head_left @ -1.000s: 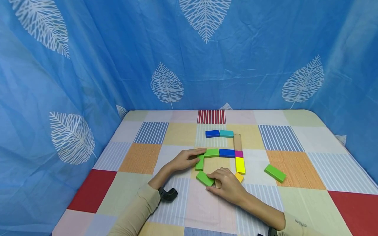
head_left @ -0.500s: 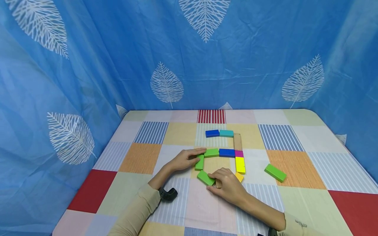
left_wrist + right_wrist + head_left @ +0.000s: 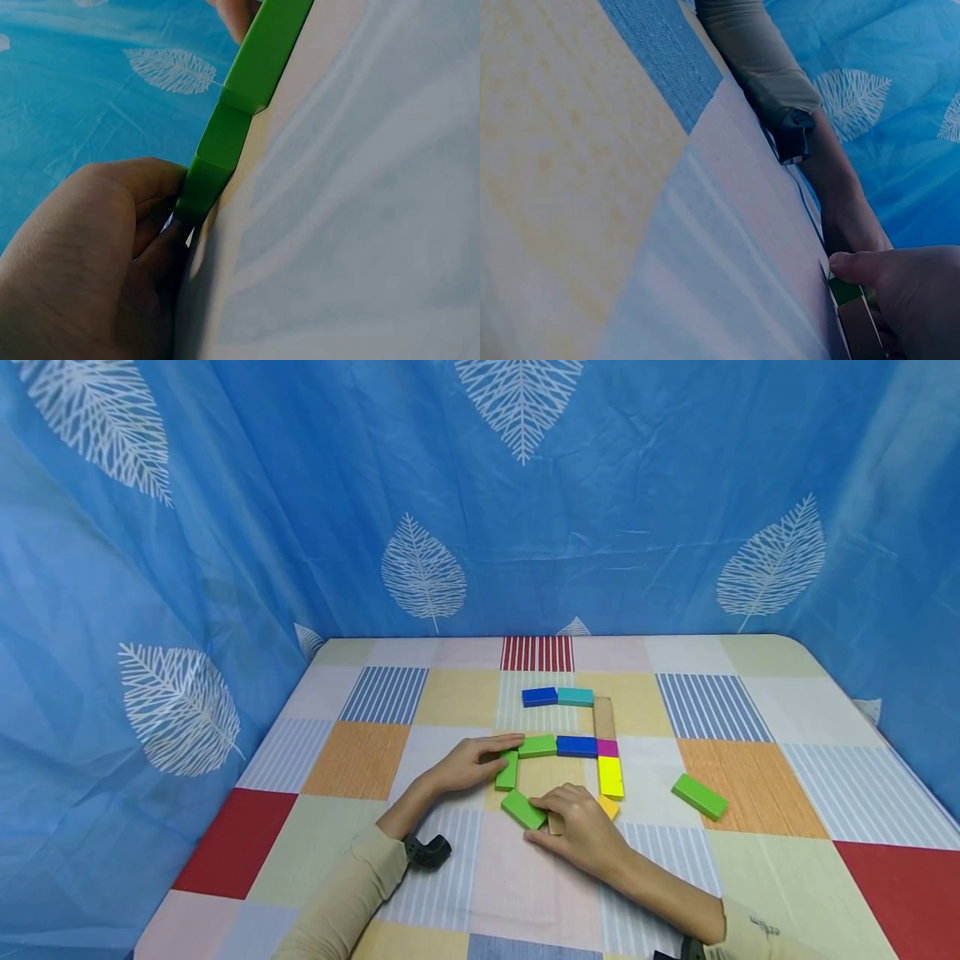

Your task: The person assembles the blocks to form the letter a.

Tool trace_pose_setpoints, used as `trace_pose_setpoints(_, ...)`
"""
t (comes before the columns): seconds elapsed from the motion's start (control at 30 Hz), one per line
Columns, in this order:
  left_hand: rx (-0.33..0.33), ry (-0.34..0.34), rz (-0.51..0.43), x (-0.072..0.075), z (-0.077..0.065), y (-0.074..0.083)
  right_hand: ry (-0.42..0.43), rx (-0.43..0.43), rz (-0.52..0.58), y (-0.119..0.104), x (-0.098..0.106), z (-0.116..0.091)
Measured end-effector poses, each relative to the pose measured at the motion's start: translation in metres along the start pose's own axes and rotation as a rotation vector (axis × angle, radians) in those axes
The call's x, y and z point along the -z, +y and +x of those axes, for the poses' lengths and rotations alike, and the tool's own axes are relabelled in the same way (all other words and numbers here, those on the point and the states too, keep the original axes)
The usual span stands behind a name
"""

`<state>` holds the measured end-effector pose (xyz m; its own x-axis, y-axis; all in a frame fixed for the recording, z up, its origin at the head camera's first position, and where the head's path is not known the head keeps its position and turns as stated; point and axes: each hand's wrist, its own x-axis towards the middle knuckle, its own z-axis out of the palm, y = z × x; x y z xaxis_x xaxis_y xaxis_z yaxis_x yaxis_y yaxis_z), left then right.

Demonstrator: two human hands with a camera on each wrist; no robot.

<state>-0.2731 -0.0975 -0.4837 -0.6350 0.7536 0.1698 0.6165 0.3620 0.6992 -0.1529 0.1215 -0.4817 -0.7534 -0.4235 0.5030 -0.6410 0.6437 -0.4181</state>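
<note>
Several wooden blocks lie end to end in a figure on the patchwork cloth. At the figure's left side, my left hand point(image 3: 468, 764) holds an upper green block point(image 3: 507, 772) with its thumb on the side and its fingers around the far end. My right hand point(image 3: 577, 827) pinches the lower green block point(image 3: 522, 810), which lies at a slant, between thumb and fingers. Beside that block, a plain wood block point(image 3: 555, 823) is partly hidden under the right hand. An orange-yellow block point(image 3: 609, 807) shows behind the right hand. In the left wrist view, the two green blocks meet near a corner.
Another green block point(image 3: 538, 746), a blue block point(image 3: 577, 747), a magenta block point(image 3: 607, 748) and a yellow block point(image 3: 611, 778) continue the figure. Beyond stand a dark blue block point(image 3: 540, 697), a teal block point(image 3: 575, 697) and a wood block point(image 3: 603, 718). One loose green block point(image 3: 700, 797) lies right.
The lower green block in my right hand has shifted very slightly to the right. The left hand stays in place, and the other blocks have not moved.
</note>
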Motion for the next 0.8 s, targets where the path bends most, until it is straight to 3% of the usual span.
trace_pose_setpoints(0.33, 0.017, -0.007, 0.002, 0.0, 0.0, 0.0, -0.013, -0.026, 0.005, 0.0, 0.007, -0.001)
trace_pose_setpoints(0.6, 0.0, -0.005, 0.005, -0.001, 0.0, -0.001, 0.062, -0.03, 0.037, 0.013, 0.033, -0.01)
trace_pose_setpoints(0.8, 0.009, -0.008, -0.008, 0.0, -0.001, 0.001, 0.147, -0.016, -0.024, 0.033, 0.059, -0.028)
